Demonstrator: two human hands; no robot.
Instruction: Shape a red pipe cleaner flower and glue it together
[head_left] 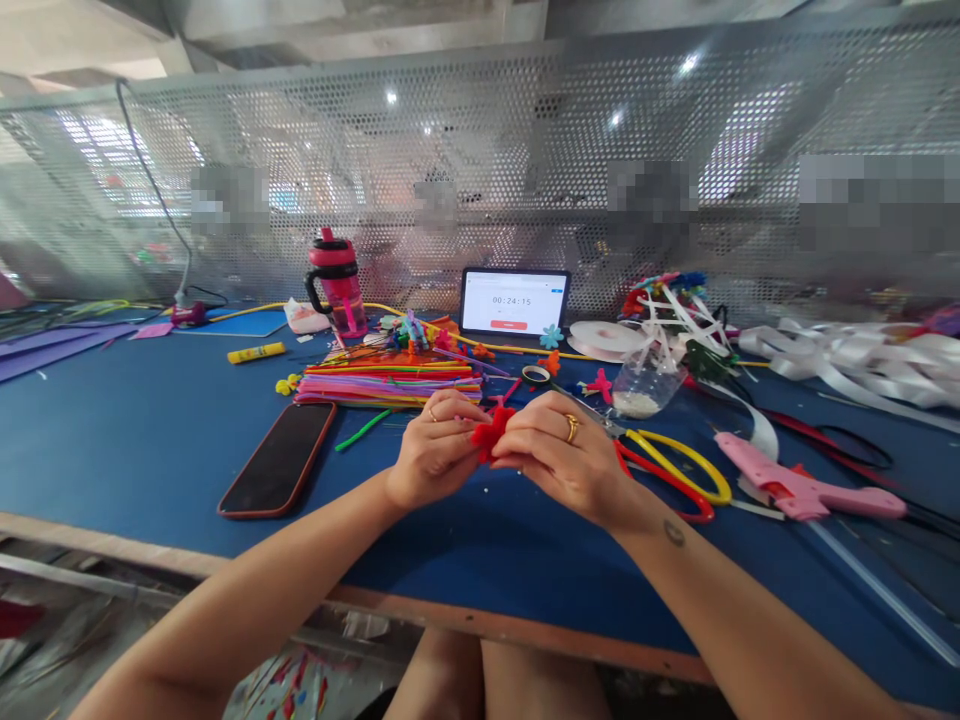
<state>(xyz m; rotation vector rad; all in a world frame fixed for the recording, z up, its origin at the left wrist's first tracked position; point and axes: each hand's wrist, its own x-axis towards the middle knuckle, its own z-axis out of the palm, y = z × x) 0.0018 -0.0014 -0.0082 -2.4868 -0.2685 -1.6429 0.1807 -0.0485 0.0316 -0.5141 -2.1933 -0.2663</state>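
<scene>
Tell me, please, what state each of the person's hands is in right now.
Left hand: closed, holding the red fuzzy piece at its left side.
Right hand: closed, holding the same piece at its right side.

Fairly bright, diffuse light; bright spots (688, 64) glaring on perforated partition (487, 130). Tablet display (516, 288) glowing, readable. Blue tabletop (525, 560) darker at front middle. Outer edges stretched, smeared; pixelated blocks (652, 198) across partition.

The red piece (489, 436) looks fuzzy, the white ribbon (832, 362) satiny, the pink glue gun (806, 490) smooth plastic, the phone screen (279, 460) glossy, the blue tabletop (135, 440) matt, and the perforated panel (495, 130) metal.
</scene>
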